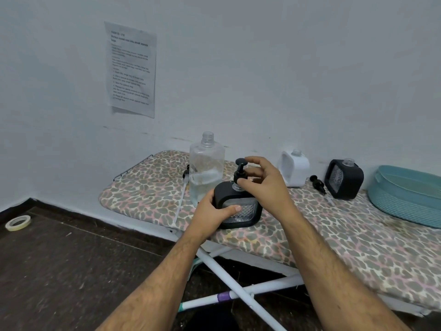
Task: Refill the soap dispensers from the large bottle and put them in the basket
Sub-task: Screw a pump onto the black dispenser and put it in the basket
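Note:
A black soap dispenser [241, 211] stands on the leopard-print ironing board [334, 235]. My left hand [214, 211] grips its body from the left, thumb across the clear front. My right hand [260, 180] pinches the collar of the black pump [239, 172] at the dispenser's neck. Behind stands the large clear bottle [207, 166], uncapped, about a third full of clear liquid. A white dispenser [294, 168] and a second black dispenser [344, 179] stand uncapped by the wall. The teal basket [405, 194] lies at the far right.
A loose black pump [317, 183] lies between the white and second black dispensers, another black pump [186, 174] behind the large bottle. A printed sheet [131, 68] hangs on the wall. A tape roll [18, 222] lies on the dark floor. White board legs [238, 287] cross below.

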`<action>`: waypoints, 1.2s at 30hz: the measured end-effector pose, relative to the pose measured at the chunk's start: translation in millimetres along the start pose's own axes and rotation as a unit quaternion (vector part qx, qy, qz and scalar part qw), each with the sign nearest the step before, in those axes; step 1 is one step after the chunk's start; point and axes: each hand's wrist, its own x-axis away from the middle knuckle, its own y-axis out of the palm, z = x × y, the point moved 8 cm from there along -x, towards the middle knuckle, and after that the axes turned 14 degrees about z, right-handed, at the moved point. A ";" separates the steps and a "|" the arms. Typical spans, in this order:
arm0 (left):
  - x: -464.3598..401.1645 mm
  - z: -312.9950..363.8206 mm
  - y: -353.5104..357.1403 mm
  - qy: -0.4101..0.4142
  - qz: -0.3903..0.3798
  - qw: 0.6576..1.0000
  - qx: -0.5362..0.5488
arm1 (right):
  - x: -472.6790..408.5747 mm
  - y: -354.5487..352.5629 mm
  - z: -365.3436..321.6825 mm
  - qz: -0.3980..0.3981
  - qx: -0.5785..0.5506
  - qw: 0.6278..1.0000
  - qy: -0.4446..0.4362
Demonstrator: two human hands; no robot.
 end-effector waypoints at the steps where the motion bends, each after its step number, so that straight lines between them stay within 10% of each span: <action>1: -0.4 -1.2 -0.3 -0.001 0.001 1.000 -0.001 | 2.2 -0.1 0.1 -0.005 -0.005 1.000 0.003; 36: -0.5 -2.9 -1.4 0.004 -0.002 1.000 -0.021 | -0.3 7.0 -5.0 -0.036 0.035 0.999 0.017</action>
